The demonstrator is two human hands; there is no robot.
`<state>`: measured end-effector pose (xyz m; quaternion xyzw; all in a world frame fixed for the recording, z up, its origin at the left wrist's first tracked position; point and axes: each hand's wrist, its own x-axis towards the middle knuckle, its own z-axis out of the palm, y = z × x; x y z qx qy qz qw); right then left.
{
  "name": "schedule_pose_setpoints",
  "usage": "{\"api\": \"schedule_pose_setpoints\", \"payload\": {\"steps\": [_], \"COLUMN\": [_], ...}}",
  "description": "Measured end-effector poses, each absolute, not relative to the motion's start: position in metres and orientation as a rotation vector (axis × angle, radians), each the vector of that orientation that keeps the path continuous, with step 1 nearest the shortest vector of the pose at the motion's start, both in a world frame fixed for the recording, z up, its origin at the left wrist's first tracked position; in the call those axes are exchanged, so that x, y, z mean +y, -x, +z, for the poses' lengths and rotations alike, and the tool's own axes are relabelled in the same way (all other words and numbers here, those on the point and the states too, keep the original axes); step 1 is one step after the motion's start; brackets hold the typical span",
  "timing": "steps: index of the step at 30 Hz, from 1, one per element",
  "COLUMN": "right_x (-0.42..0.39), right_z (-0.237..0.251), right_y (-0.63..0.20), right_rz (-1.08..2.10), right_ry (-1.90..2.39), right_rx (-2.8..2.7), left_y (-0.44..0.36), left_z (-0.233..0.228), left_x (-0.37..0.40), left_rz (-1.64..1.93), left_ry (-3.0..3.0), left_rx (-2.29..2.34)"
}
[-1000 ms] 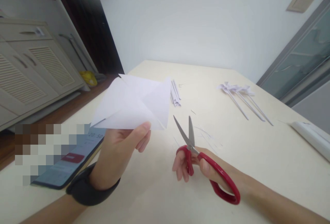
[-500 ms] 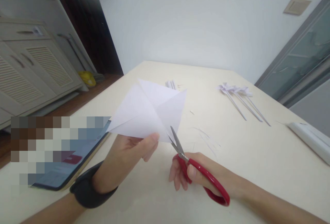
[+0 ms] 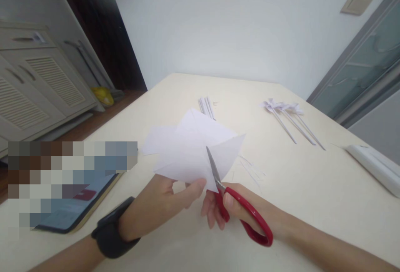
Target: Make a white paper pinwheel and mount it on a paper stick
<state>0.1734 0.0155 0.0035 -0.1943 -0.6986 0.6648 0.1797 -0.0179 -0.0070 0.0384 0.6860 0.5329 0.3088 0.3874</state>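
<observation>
My left hand [image 3: 178, 195], with a black band on its wrist, pinches the near edge of a creased white sheet of paper [image 3: 184, 151] above the table. Part of that hand is hidden beneath the sheet. Red-handled scissors [image 3: 254, 211] are in my right hand [image 3: 237, 199], the thumb and fingers around the handles. Their blades lie across the paper's lower right part, one blade on top and the other hidden under it. At the right corner a flap of the paper lifts apart along the blade.
Three paper pinwheels on sticks [image 3: 283, 107] lie at the back right of the table [image 3: 156, 101]. Rolled paper sticks [image 3: 206, 107] rest beyond the sheet. Thin paper scraps [image 3: 250, 170] lie right of it. A tablet [image 3: 81, 205], partly blurred out, is at left; a white object [image 3: 373, 167] is at right.
The paper has moved right and towards me, onto the scissors, whose blades now reach farther into it. Its right flap stands more apart. Both hands keep their grip.
</observation>
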Motion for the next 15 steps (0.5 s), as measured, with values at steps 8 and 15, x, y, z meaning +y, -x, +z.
{"api": "schedule_pose_setpoints", "payload": {"steps": [8,15], "right_x": [0.014,0.015], "right_z": [0.004,0.0], "right_y": [-0.171,-0.17], "right_rz": [1.855,1.827], "right_ry": [0.529,0.604], "right_rx": [-1.981,-2.007], "left_y": [0.021,0.026], "left_z": [0.039,0.025], "left_x": [-0.009,-0.01], "left_rz": [0.698,0.627], "left_ry": [-1.795,-1.757], "left_rx": [1.381,1.525]}}
